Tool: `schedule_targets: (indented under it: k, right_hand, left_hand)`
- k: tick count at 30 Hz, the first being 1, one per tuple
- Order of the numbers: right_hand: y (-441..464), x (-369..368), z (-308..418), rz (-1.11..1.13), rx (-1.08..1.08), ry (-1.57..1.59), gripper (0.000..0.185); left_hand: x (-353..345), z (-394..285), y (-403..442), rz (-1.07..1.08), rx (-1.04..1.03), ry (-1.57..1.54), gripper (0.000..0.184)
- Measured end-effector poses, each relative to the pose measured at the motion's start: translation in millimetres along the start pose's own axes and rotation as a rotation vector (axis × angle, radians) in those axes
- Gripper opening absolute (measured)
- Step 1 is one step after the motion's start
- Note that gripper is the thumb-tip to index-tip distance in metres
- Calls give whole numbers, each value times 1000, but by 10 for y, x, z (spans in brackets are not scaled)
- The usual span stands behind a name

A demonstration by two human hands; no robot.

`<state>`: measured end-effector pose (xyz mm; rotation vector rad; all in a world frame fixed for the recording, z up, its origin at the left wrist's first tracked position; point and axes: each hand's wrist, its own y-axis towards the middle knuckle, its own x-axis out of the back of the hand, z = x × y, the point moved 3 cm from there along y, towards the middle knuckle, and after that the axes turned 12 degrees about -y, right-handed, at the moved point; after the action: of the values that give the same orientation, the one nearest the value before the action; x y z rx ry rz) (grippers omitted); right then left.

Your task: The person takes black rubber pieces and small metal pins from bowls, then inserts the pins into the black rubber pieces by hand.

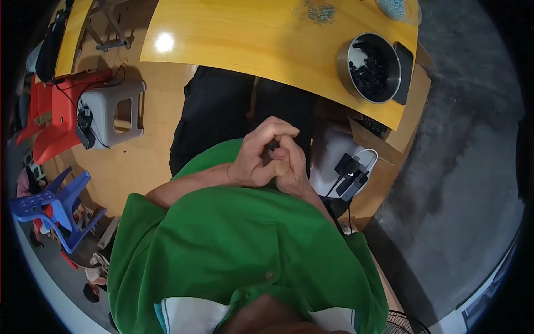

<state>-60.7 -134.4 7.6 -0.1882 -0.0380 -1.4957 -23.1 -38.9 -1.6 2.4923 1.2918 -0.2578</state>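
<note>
My left hand and my right hand meet in front of my stomach, over my lap. The fingers of both are curled and pressed against each other, with the thumbs near the middle. Between them is a small dark gap; whether anything is held inside is hidden. Beyond the hands, on the yellow table, a metal bowl holds many small black pieces. A loose pile of small shiny pieces lies farther back, near a clear dish of pale blue-green bits.
A dark phone-like slab lies beside the bowl. Below the table's right end are a cardboard box and a pale stool bearing black chargers. Grey, red and blue stools stand left, with other people lower left.
</note>
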Motion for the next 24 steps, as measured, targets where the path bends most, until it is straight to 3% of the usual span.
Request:
schedule_targets:
  k: [1,2,3,4,10,15,17,20,23,24]
  right_hand:
    - [59,4,93,-6,105,27,36]
    - [84,16,146,-15,209,53,34]
    - [62,8,106,108,93,-152,30]
    - [69,-2,97,116,88,-148,30]
    - [111,-54,-62,-32,8,8,25]
    - [142,-62,-381,-92,-143,5,23]
    - [189,-9,-331,-171,-89,-42,25]
    - [184,181,-300,-184,-236,-36,29]
    - [-93,632,-243,-543,-72,-43,28]
    - [-186,885,-239,-722,28,-76,29]
  left_hand:
    - [-27,-50,78,-93,-183,26,30]
    - [-49,-90,124,-102,-181,30,30]
    - [-61,-146,159,-119,-211,38,24]
    - [-69,-169,175,-135,-239,46,19]
    - [4,156,140,-221,-81,-36,5]
    - [80,357,135,-316,129,-102,12]
    - [87,421,143,-293,176,-196,16]
    - [56,451,175,-224,230,-396,43]
    - [188,328,220,-202,152,-353,49]
    - [268,311,191,-157,216,-323,53]
